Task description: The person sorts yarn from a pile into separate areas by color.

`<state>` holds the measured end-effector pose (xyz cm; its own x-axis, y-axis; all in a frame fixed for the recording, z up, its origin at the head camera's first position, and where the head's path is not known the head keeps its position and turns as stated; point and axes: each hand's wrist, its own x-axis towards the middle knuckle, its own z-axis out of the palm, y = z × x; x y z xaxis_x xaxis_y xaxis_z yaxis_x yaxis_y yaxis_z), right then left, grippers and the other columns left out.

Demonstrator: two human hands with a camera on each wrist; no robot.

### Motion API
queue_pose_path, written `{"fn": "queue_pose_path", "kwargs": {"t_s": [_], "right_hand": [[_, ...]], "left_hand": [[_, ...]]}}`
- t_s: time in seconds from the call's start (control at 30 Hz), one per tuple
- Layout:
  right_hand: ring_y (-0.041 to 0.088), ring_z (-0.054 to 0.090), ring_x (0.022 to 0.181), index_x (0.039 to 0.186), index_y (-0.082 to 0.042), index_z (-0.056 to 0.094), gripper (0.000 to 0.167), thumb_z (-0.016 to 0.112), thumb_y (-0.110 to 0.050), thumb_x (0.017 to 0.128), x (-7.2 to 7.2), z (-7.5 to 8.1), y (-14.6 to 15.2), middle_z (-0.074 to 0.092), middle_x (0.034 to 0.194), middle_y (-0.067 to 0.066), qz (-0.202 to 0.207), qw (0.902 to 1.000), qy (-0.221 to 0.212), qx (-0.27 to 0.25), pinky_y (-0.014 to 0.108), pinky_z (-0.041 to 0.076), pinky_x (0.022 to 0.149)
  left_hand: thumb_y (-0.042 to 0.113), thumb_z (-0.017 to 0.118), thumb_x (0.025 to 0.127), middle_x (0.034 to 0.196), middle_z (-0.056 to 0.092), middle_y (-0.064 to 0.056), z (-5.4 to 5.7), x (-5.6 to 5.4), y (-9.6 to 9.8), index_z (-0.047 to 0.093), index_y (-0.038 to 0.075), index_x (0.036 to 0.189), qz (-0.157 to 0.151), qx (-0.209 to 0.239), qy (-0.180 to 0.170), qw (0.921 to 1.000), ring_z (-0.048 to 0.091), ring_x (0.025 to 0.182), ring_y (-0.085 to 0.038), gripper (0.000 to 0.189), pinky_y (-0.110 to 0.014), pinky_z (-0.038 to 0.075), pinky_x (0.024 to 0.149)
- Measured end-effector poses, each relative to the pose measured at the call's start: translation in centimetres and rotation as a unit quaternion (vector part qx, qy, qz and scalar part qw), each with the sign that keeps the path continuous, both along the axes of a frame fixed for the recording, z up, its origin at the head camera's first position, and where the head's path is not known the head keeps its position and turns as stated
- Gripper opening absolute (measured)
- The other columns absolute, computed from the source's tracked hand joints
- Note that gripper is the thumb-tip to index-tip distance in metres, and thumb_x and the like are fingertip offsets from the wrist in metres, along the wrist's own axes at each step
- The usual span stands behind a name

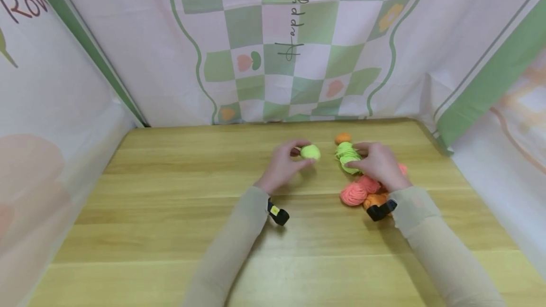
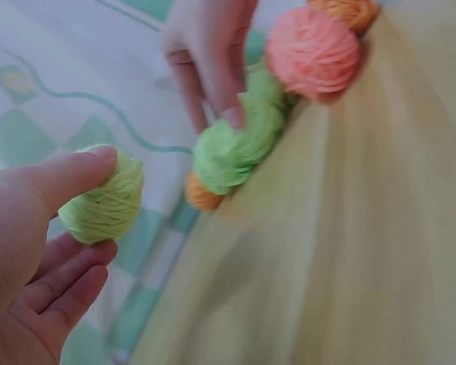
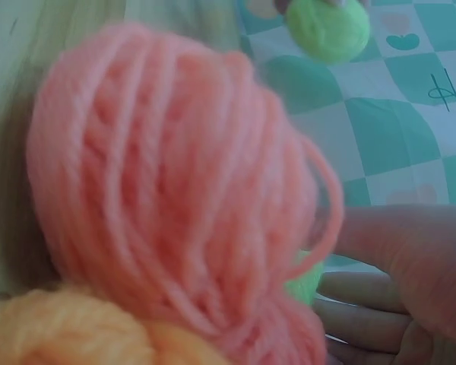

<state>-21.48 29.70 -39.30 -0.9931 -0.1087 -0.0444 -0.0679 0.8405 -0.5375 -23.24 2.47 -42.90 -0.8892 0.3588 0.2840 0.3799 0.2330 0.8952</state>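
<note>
My left hand (image 1: 283, 165) pinches a small light-green yarn ball (image 1: 310, 152) between thumb and fingertips, held up over the table as the left wrist view shows. Across from it, my right hand (image 1: 380, 164) has its thumb and fingers round bright-green yarn balls (image 1: 347, 154), which lie bunched together. One small orange yarn ball (image 1: 343, 138) sits just beyond them. Pink yarn balls (image 1: 353, 194) lie on the near side of my right hand, partly hidden under it. Large in the right wrist view, one pink ball (image 3: 175, 175) has a loose loop of strand.
An orange yarn ball (image 1: 375, 201) lies against the pink ones, partly covered by the right wrist's camera (image 1: 381, 210). The wooden table (image 1: 170, 212) ends at a hanging checked cloth (image 1: 273, 79) at the back. Printed white cloth also hangs at both sides.
</note>
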Motion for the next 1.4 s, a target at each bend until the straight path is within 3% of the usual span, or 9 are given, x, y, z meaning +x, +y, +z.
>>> {"fn": "queue_pose_path", "kwargs": {"t_s": [0.27, 0.53, 0.73, 0.9, 1.13, 1.27, 1.4], "right_hand": [[0.048, 0.051, 0.126, 0.141, 0.006, 0.055, 0.067, 0.081, -0.028, 0.088, 0.0, 0.1, -0.2, 0.061, 0.133, 0.027, 0.004, 1.0, 0.004, 0.007, 0.062, 0.038, 0.107], [0.049, 0.05, 0.127, 0.14, 0.006, 0.055, 0.065, 0.081, -0.026, 0.089, 0.1, 0.2, -0.2, 0.059, 0.134, 0.028, 0.006, 0.9999, 0.005, 0.008, 0.062, 0.037, 0.107], [0.048, 0.052, 0.125, 0.14, 0.006, 0.056, 0.064, 0.08, -0.025, 0.089, 0.1, 0.2, -0.1, 0.06, 0.133, 0.028, 0.008, 0.9998, 0.011, 0.011, 0.061, 0.038, 0.107], [0.048, 0.053, 0.124, 0.139, 0.007, 0.057, 0.063, 0.08, -0.023, 0.088, 0.1, 0.1, -0.1, 0.06, 0.133, 0.028, 0.009, 0.9998, 0.018, 0.01, 0.061, 0.04, 0.105], [0.047, 0.056, 0.12, 0.137, 0.008, 0.058, 0.059, 0.08, -0.017, 0.088, 0.1, 0.3, -0.4, 0.061, 0.131, 0.029, 0.017, 0.9995, 0.023, 0.01, 0.06, 0.043, 0.102], [0.047, 0.058, 0.118, 0.137, 0.009, 0.057, 0.058, 0.08, -0.015, 0.088, 0.2, 0.3, -0.7, 0.061, 0.13, 0.03, 0.022, 0.9995, 0.02, 0.011, 0.06, 0.044, 0.101], [0.046, 0.059, 0.116, 0.137, 0.009, 0.057, 0.058, 0.08, -0.014, 0.089, 0.3, 0.2, -0.7, 0.061, 0.13, 0.03, 0.024, 0.9995, 0.02, 0.01, 0.06, 0.045, 0.1]], "left_hand": [[0.012, 0.083, 0.087, 0.125, 0.065, -0.011, 2.1, -0.2, -3.6, 0.065, 0.002, 0.129, 0.039, 0.021, 0.028, 0.9986, 0.063, 0.105, -0.029, 0.047, -0.044, 0.052, 0.099], [0.015, 0.084, 0.086, 0.124, 0.067, -0.006, 3.8, -0.1, -7.8, 0.068, 0.008, 0.125, 0.107, 0.027, 0.085, 0.9903, 0.064, 0.102, -0.028, 0.043, -0.048, 0.053, 0.097], [0.018, 0.084, 0.087, 0.126, 0.066, -0.007, 4.6, 0.4, -11.4, 0.067, 0.008, 0.128, 0.15, 0.014, 0.092, 0.9843, 0.064, 0.104, -0.028, 0.046, -0.046, 0.052, 0.097], [0.02, 0.084, 0.087, 0.127, 0.066, -0.007, 3.9, 0.5, -14.7, 0.066, 0.008, 0.128, 0.18, -0.005, 0.08, 0.9803, 0.064, 0.105, -0.026, 0.046, -0.045, 0.051, 0.097], [0.013, 0.082, 0.088, 0.128, 0.064, -0.015, 1.6, 0.8, -19.8, 0.064, 0.002, 0.13, 0.2, -0.02, 0.041, 0.9788, 0.061, 0.106, -0.034, 0.047, -0.056, 0.049, 0.099], [0.014, 0.081, 0.09, 0.13, 0.062, -0.017, 0.7, 1.2, -22.4, 0.062, 0.001, 0.133, 0.208, -0.027, 0.01, 0.9777, 0.059, 0.11, -0.036, 0.048, -0.053, 0.049, 0.098], [0.017, 0.081, 0.091, 0.131, 0.062, -0.016, 0.3, 1.5, -24.3, 0.061, 0.001, 0.134, 0.223, -0.046, 0.005, 0.9738, 0.059, 0.111, -0.035, 0.05, -0.05, 0.049, 0.099]]}}
